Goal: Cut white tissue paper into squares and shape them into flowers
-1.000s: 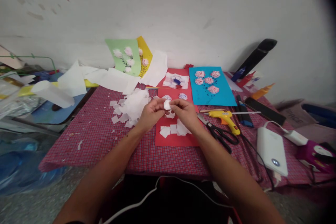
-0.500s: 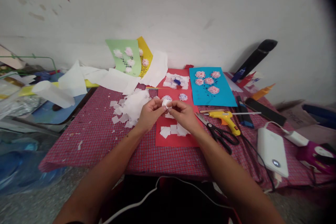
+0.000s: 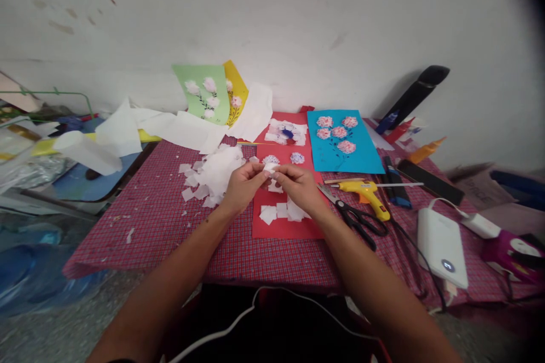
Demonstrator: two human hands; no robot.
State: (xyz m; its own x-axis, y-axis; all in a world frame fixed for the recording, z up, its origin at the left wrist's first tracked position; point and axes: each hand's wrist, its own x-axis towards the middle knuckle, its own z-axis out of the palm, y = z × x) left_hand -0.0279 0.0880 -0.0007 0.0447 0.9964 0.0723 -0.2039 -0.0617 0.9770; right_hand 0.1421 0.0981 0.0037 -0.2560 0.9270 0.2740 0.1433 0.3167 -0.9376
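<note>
Left hand [image 3: 242, 184] and right hand [image 3: 300, 184] pinch one small tissue piece [image 3: 269, 168] between closed fingertips above the red card [image 3: 283, 227], scissors [image 3: 355, 216] at 3 o'clock. Tissue looks light, soft, tearable; best pinched at edges.

The left hand [image 3: 242, 184] and right hand [image 3: 300, 184] are pinching a small white tissue piece [image 3: 269, 168] between them, above red paper [image 3: 283, 227]; scissors [image 3: 355, 216] are lying just right.

Both bare forearms reach forward, the left hand [image 3: 242, 186] and right hand [image 3: 299, 186] meeting fingertip to fingertip, fingers pinched.
</note>
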